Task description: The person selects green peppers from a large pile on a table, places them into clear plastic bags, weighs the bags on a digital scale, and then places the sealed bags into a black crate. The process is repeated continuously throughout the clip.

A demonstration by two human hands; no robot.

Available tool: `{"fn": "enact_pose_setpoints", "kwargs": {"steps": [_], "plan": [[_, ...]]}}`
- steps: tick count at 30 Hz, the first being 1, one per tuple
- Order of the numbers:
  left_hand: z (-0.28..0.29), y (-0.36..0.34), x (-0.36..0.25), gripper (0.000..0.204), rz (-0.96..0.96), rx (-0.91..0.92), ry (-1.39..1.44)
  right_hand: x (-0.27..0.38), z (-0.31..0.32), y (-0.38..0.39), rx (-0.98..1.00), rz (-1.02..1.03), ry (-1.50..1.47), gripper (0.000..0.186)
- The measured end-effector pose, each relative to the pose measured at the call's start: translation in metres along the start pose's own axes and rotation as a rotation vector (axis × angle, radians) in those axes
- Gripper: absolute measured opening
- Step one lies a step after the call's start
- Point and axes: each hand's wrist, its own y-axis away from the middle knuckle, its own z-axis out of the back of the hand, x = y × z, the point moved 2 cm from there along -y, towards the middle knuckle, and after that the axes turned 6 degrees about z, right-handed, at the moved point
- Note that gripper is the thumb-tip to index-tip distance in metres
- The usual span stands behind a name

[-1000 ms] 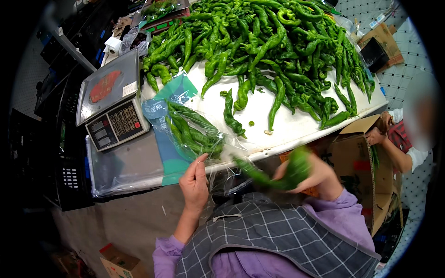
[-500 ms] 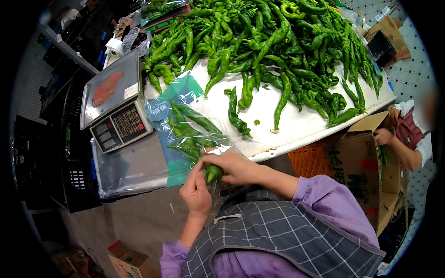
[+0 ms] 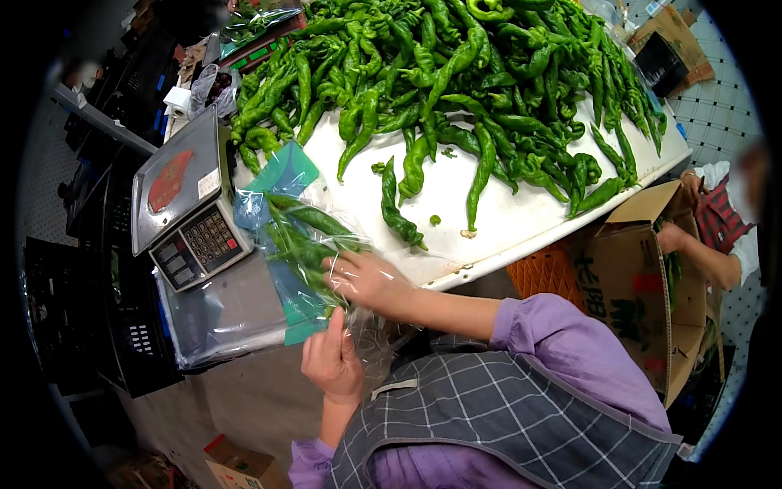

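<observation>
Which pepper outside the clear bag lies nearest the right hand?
The lone pepper just left of the small round green scrap; peppers in the pile all lie farther from the right hand.

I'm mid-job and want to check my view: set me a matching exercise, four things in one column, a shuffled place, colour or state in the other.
1. scale
2. bag
3. crate
4. pepper heap

A. clear, touching the right hand
B. orange
C. piled on the table
D. just left of the bag

Pairs: 1-D, 2-A, 3-B, 4-C
</observation>
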Motion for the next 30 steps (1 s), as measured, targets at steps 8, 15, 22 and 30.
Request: {"fn": "enact_pose_setpoints", "kwargs": {"steps": [8,15,22,30], "plan": [[0.001,0.005,-0.007,0.026,-0.013,0.178,0.085,-0.021,-0.003,-0.022,-0.019,-0.097,-0.038,0.027],[-0.005,0.012,-0.008,0.026,-0.006,0.238,0.12,-0.033,-0.015,-0.031,-0.023,-0.105,0.059,0.038],[-0.004,0.01,-0.003,0.025,0.173,0.191,0.241,-0.008,0.071,0.031,0.31,-0.201,-0.708,0.049],[0.003,0.006,-0.005,0.024,0.089,0.248,0.101,-0.093,0.03,0.06,0.077,-0.561,0.177,0.05]]}}
